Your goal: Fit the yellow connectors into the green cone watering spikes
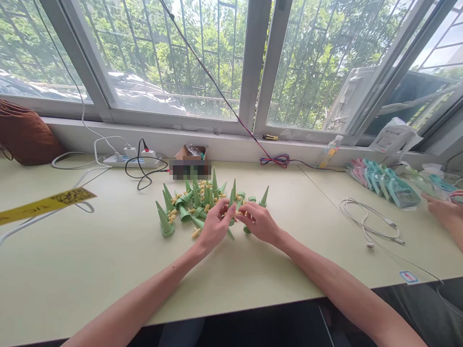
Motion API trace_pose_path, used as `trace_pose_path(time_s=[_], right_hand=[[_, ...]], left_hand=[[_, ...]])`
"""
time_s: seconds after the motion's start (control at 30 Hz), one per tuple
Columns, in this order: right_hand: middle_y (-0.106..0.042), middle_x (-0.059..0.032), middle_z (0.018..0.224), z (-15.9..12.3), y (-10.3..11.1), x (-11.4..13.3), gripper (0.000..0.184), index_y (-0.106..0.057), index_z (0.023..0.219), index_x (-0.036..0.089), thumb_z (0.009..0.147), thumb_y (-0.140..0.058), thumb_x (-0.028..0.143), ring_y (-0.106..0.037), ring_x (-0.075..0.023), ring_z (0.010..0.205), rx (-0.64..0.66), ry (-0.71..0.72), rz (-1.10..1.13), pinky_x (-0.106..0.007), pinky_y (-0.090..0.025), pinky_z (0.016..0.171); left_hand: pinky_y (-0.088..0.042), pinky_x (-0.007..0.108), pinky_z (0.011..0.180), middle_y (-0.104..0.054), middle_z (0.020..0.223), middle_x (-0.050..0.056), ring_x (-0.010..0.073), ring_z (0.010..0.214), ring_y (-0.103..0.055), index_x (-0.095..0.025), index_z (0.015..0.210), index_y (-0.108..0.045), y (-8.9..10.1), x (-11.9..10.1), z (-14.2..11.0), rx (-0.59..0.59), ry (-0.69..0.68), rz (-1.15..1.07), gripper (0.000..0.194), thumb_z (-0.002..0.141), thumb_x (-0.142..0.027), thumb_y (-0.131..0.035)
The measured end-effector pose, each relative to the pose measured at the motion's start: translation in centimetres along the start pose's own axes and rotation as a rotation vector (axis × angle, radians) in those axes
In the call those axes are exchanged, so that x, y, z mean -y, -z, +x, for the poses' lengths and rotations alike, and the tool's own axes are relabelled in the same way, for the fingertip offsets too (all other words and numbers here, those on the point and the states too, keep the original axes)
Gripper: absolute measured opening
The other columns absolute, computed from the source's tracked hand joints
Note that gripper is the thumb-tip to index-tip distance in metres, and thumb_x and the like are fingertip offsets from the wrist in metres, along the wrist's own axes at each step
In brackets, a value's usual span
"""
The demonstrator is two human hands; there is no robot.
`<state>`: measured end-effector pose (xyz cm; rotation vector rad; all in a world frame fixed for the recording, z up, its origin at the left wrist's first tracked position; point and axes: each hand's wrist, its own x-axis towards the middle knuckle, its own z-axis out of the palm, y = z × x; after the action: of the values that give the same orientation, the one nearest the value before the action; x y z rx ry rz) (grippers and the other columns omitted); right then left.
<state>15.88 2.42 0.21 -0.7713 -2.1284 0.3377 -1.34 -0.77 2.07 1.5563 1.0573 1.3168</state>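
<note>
A pile of several green plastic cone spikes (195, 202) with small yellow valve pieces lies on the pale table (108, 260). Both my hands meet at the pile's right side. My left hand (214, 226) has its fingers curled around a green cone with a yellow piece. My right hand (258, 221) pinches the same small part from the right, fingers pressed together. Several cones stand upright on their wide ends, others lie on their sides.
A power strip (132, 159) with cables and a small cardboard box (190, 153) sit by the window sill. A white cable (369, 221) lies to the right. Another person's hand (443, 209) works by teal packages (387, 183) at the far right. A brown bag (25, 135) is at the far left.
</note>
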Motion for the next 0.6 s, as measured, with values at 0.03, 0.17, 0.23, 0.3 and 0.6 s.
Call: trace_pose_path(time_s=[0.03, 0.17, 0.23, 0.3, 0.6], right_hand=[[-0.057, -0.0024, 0.08, -0.02, -0.03, -0.05, 0.018, -0.059, 0.091, 0.019, 0.099, -0.052, 0.034, -0.047, -0.0113, 0.059, -0.006, 0.0, 0.0, -0.024, -0.041, 0.058], [-0.058, -0.0036, 0.083, -0.1, -0.1, -0.12, 0.016, -0.06, 0.095, 0.02, 0.1, -0.051, 0.033, -0.049, -0.0123, 0.062, -0.014, 0.02, -0.004, -0.024, -0.042, 0.058], [-0.057, -0.0038, 0.082, -0.1, -0.07, -0.08, 0.018, -0.06, 0.093, 0.02, 0.101, -0.049, 0.032, -0.049, -0.0128, 0.064, -0.015, 0.048, -0.002, -0.024, -0.042, 0.058], [-0.056, -0.0037, 0.08, -0.07, -0.03, -0.03, 0.019, -0.06, 0.092, 0.02, 0.101, -0.048, 0.031, -0.049, -0.0129, 0.064, -0.016, 0.069, -0.001, -0.024, -0.041, 0.058], [-0.056, -0.0025, 0.074, -0.1, -0.19, -0.29, 0.027, -0.059, 0.087, 0.02, 0.103, -0.043, 0.035, -0.05, -0.0134, 0.063, -0.011, 0.072, -0.021, -0.025, -0.04, 0.059]], left_hand=[[-0.046, 0.024, 0.064, -0.054, 0.072, -0.002, 0.0117, 0.068, -0.056, -0.019, 0.088, -0.052, 0.01, 0.04, 0.01, 0.002, 0.002, -0.002, 0.027, 0.092, -0.046, -0.056], [-0.046, 0.025, 0.064, -0.052, 0.071, -0.002, 0.0126, 0.07, -0.056, -0.019, 0.087, -0.053, -0.01, 0.17, 0.09, -0.017, -0.006, 0.001, 0.028, 0.092, -0.046, -0.056], [-0.046, 0.024, 0.064, -0.053, 0.071, -0.001, 0.0129, 0.07, -0.055, -0.019, 0.087, -0.054, -0.02, 0.2, 0.12, -0.029, -0.014, 0.008, 0.028, 0.091, -0.046, -0.057], [-0.045, 0.024, 0.064, -0.055, 0.073, -0.001, 0.0129, 0.071, -0.055, -0.019, 0.087, -0.054, -0.01, 0.23, 0.13, -0.034, -0.017, 0.013, 0.028, 0.091, -0.046, -0.057], [-0.048, 0.025, 0.067, -0.058, 0.076, 0.0, 0.0141, 0.076, -0.059, -0.019, 0.087, -0.056, 0.09, 0.47, 0.12, -0.021, -0.032, 0.015, 0.027, 0.09, -0.045, -0.059]])
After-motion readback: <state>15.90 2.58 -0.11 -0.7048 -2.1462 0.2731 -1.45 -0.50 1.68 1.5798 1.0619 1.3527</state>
